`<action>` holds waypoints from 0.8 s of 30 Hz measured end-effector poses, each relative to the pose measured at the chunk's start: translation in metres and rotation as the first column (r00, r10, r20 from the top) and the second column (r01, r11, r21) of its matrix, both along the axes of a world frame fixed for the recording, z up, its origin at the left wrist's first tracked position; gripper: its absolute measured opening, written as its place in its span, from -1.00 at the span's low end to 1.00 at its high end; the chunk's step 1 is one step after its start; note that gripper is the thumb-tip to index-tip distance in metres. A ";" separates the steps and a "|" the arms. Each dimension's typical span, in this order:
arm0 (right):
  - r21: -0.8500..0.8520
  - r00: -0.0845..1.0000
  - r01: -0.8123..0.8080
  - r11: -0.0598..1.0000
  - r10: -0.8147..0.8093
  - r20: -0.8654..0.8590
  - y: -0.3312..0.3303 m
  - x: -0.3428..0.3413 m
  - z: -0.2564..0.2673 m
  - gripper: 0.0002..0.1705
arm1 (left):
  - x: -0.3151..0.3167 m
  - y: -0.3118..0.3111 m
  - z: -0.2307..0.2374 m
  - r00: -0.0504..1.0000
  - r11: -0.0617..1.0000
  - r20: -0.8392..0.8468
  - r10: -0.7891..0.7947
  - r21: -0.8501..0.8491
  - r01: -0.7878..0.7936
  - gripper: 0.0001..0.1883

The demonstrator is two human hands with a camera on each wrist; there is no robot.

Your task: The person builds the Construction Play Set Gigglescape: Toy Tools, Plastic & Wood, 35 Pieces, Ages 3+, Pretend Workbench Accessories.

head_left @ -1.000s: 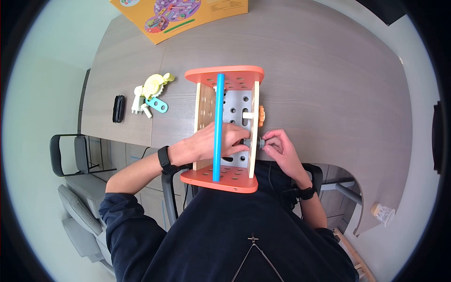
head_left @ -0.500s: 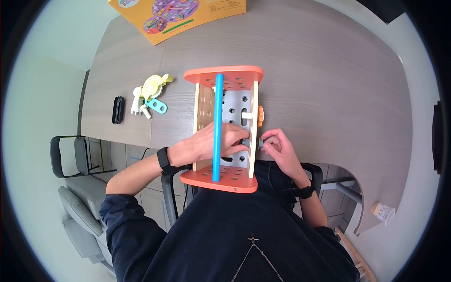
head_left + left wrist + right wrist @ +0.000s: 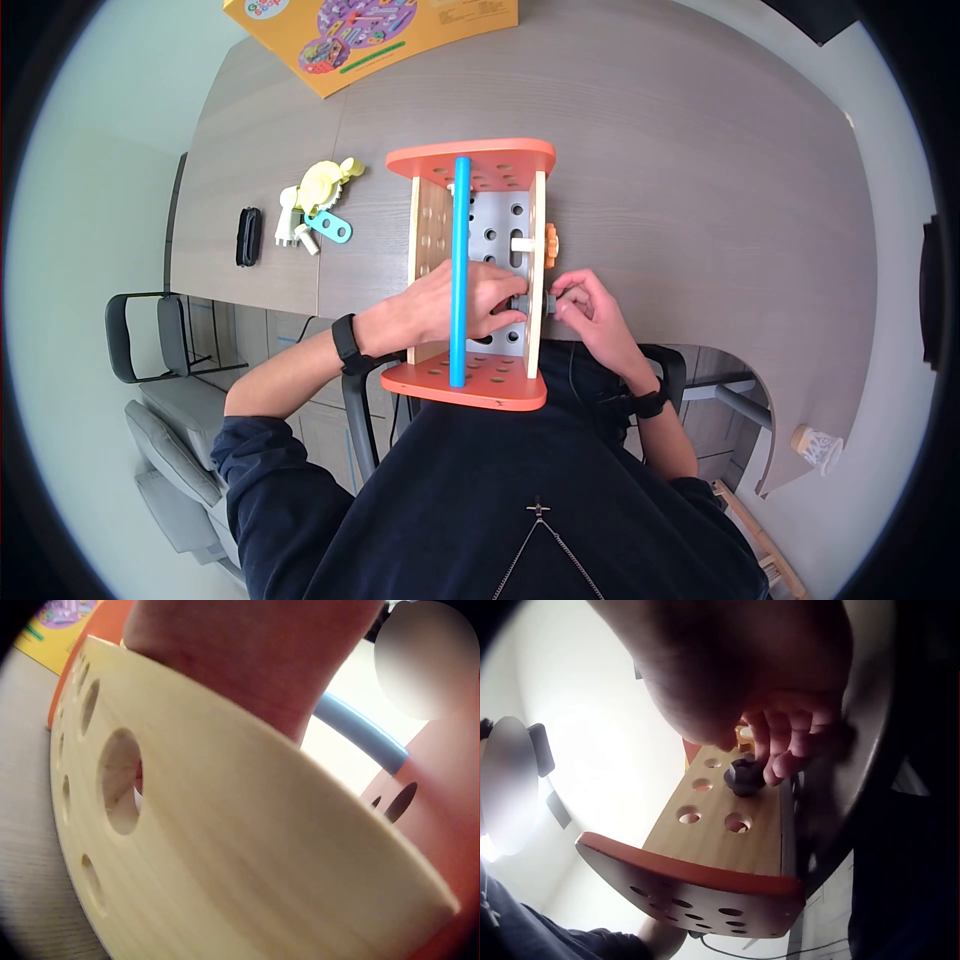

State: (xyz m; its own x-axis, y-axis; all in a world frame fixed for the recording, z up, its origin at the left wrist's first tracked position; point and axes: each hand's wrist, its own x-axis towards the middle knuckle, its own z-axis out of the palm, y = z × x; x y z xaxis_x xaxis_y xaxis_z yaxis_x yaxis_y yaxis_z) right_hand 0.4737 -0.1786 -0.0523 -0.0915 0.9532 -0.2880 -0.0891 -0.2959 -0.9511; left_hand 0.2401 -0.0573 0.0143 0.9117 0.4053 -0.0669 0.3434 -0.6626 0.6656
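- Head view: the grey-brown desk (image 3: pixel 680 170) spreads far and right of me, with a folding chair (image 3: pixel 150 335) beyond its left side and a paper cup (image 3: pixel 816 448) near right. The toolbox (image 3: pixel 463 388) sits in front of me at the near edge. Left of it lie yellow pieces (image 3: pixel 322 187), a teal strip (image 3: pixel 328 226) and a black case (image 3: pixel 249 237); a yellow box (image 3: pixel 380 35) stands far left. The blue rod (image 3: pixel 459 330) crosses over my left grip (image 3: pixel 486 298), which clamps the grey bolt (image 3: pixel 519 303) inside. My right grip (image 3: pixel 597 318) pinches the dark nut (image 3: pixel 549 304) outside, near the orange gear (image 3: pixel 552 246).
- Left wrist view: the wooden panel (image 3: pixel 225 825) blocks my fingertips.
- Right wrist view: my fingers touch the nut against the holed right panel (image 3: pixel 712 840).
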 end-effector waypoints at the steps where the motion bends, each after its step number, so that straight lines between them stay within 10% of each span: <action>1: 0.013 0.998 -0.014 1.000 0.015 -0.062 -0.001 0.000 0.000 -0.82 | -0.001 0.000 0.000 1.000 1.000 0.000 0.009 -0.002 -0.009 -0.69; 8: -0.032 0.994 -0.071 0.997 0.068 -0.089 0.000 0.000 -0.007 -0.77 | 0.001 -0.002 0.003 0.996 1.000 -0.082 0.016 -0.014 -0.017 -0.72; 14: -0.113 0.950 -0.172 0.979 0.195 0.245 0.002 0.010 -0.009 -0.79 | 0.000 0.000 -0.002 1.000 1.000 -0.027 -0.009 0.018 0.010 -0.73; 17: 0.063 0.996 0.042 0.997 -0.037 -0.077 -0.002 -0.004 -0.004 -0.82 | 0.001 0.000 -0.001 0.999 1.000 -0.037 -0.020 0.018 0.020 -0.73; 24: -0.122 0.984 -0.176 0.977 0.171 -0.048 0.006 0.010 -0.009 -0.83 | -0.002 0.000 -0.009 1.000 0.998 -0.003 -0.029 0.057 0.029 -0.70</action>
State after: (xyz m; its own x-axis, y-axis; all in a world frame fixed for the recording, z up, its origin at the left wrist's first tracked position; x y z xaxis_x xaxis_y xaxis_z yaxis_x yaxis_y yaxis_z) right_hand 0.4834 -0.1723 -0.0608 -0.2654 0.8784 -0.3976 -0.0607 -0.4267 -0.9023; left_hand 0.2382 -0.0572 0.0056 0.9232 0.3815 -0.0468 0.3248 -0.7093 0.6256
